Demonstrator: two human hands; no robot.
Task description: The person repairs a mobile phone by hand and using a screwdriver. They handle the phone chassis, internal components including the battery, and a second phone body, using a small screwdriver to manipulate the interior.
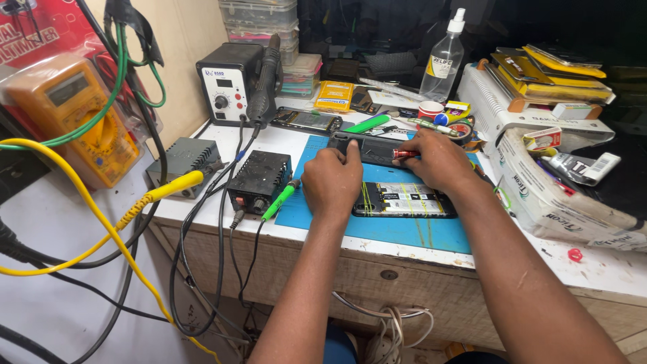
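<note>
The left hand (331, 180) is lying on the blue mat (404, 232) at the middle of the desk (610, 266), its forefinger stretched out and pressing on the dark phone frame (369, 149), holding nothing. The right hand (438, 160) is pinching a small red tube (404, 154) with curled fingers over that frame. An opened phone (403, 200) is sitting just below both hands, beside a green-handled soldering iron (280, 199).

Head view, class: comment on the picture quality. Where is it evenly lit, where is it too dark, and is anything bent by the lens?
In the head view, light falls evenly on the blue mat and both hands, left hand and right hand, which look sharp; the background top right is near black; the yellow multimeter at the left edge looks stretched by the wide lens; the forearms nearest the camera are slightly soft.
</note>
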